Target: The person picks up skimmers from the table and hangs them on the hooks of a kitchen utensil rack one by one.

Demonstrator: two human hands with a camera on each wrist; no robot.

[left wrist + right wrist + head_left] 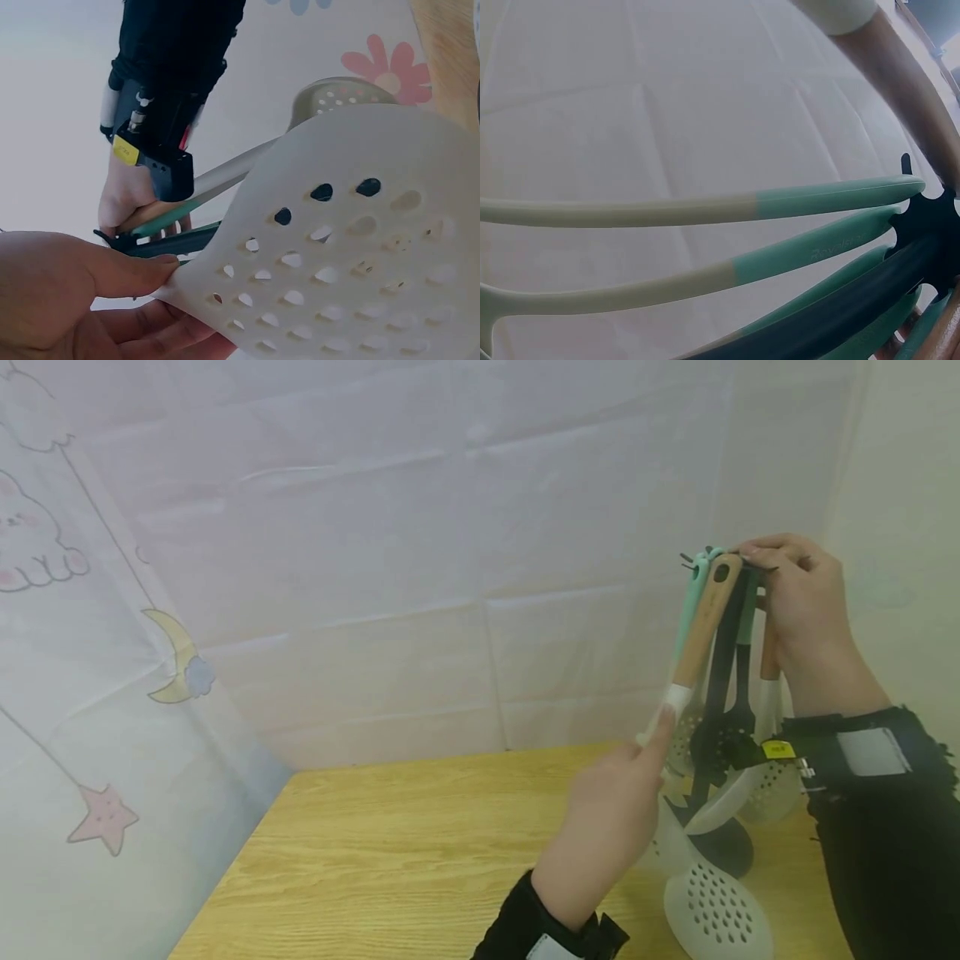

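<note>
A black utensil rack (726,693) stands on the wooden table (420,843) at the right, with several mint, black and cream utensils hanging from its top. My right hand (780,568) pinches the rack's top hub (930,225). My left hand (626,789) grips a white slotted spatula (716,910) just below its wooden handle (705,627), whose top end is level with the rack's hooks. In the left wrist view the spatula's perforated head (345,255) fills the frame, with my left fingers (82,292) against its edge. My right hand (131,202) shows behind it.
A pale printed cloth (105,677) hangs on the left and a white sheet (450,568) covers the back wall. The rack's dark round base (731,852) sits near the table's right side. Mint and cream handles (705,210) cross the right wrist view.
</note>
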